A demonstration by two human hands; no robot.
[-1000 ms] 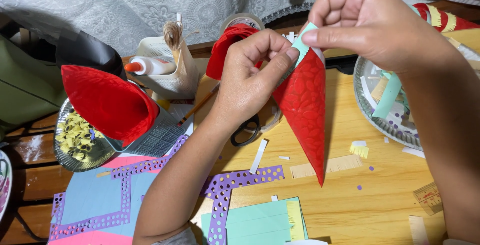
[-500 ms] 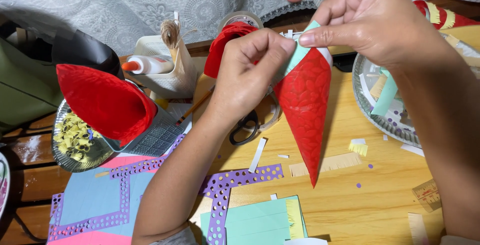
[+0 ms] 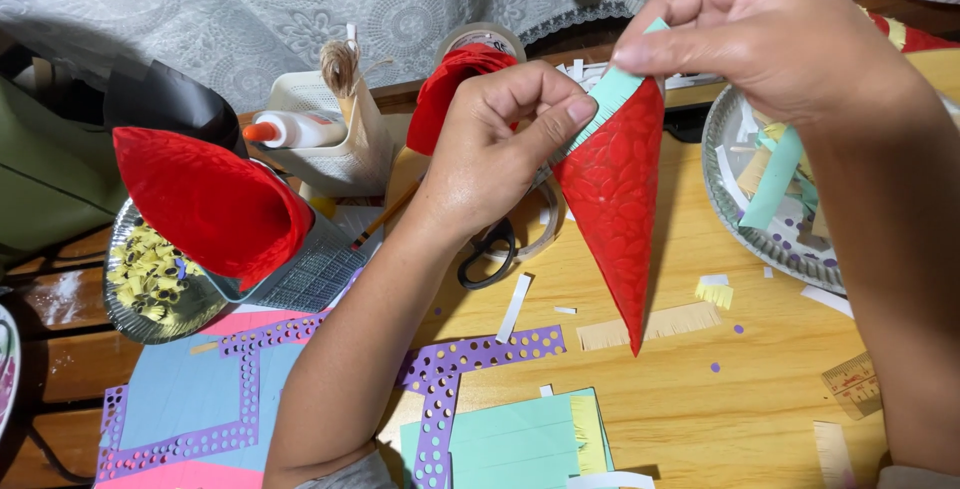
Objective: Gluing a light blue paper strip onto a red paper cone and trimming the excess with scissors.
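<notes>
My left hand [image 3: 500, 154] was curled narrow, thumb pressing a mint-green paper strip [image 3: 612, 97] against the top edge of a red paper cone [image 3: 615, 199]. Right hand [image 3: 760, 34] was above it, thumb & forefinger pinched on the strip's upper end, other fingers spread loose. Cone hung point-down over the wooden table [image 3: 700, 409], tip just above a fringed tan paper scrap [image 3: 655, 327].

Behind left hand: a tape roll [image 3: 480, 41] w/ red paper tucked at it, and black-handled scissors [image 3: 488, 249] lying under my wrist on the table. A second red cone [image 3: 205, 199] lay on its side at left, resting over a foil plate [image 3: 130, 314] w/ yellow bits. A glue bottle w/ orange tip [image 3: 295, 129] lay across a white basket [image 3: 330, 159]. Another foil plate [image 3: 745, 239] at right held cut green & cream strips. Near edge: blue card w/ purple punched border [image 3: 200, 399], purple punched strip [image 3: 470, 354], stacked mint sheets [image 3: 510, 439]. Small confetti dots & white slivers scattered on the tabletop.
</notes>
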